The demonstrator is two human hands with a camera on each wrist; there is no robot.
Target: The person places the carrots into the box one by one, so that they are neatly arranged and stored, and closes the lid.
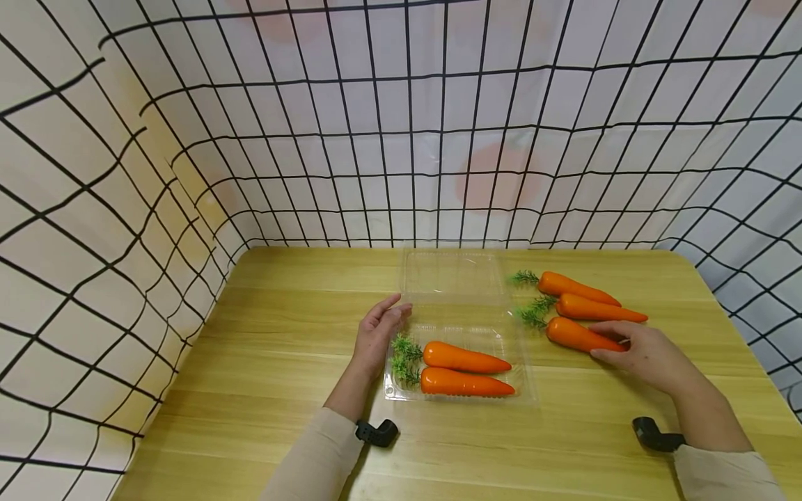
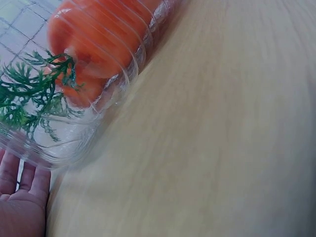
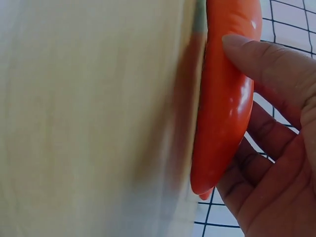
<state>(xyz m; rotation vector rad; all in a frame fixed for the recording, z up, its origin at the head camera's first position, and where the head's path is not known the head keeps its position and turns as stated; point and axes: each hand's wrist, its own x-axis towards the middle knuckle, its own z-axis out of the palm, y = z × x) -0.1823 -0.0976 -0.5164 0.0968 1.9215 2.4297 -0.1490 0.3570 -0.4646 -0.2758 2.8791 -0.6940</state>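
A: Which step seems to be in hand?

B: Carrots are apparently being gathered into the clear plastic clamshell tray (image 1: 482, 334), beside the left hand (image 1: 376, 334). Its lid (image 1: 454, 275) is laid open at the far side, and the rear carrot (image 1: 466, 357) and front carrot (image 1: 466, 382) are held inside, greens to the left. To the right, on the wooden table (image 1: 282, 334), the farthest carrot (image 1: 573, 287), the middle carrot (image 1: 598, 307) and the nearest carrot (image 1: 573, 335) are seen.

A: And what is called for next?

B: By judgement, a level lift of the nearest carrot and a leftward carry to the tray, with its greens led in neatly.

A: How are the hands held?

B: The left is loosely extended at the tray's left end, fingers unbent and nothing grasped; whether the plastic is actually touched cannot be told. By the right hand (image 1: 648, 358) the nearest carrot is pinched toward its tapered end, thumb on one side, fingers on the other. Whether it is fully raised off the table cannot be judged.
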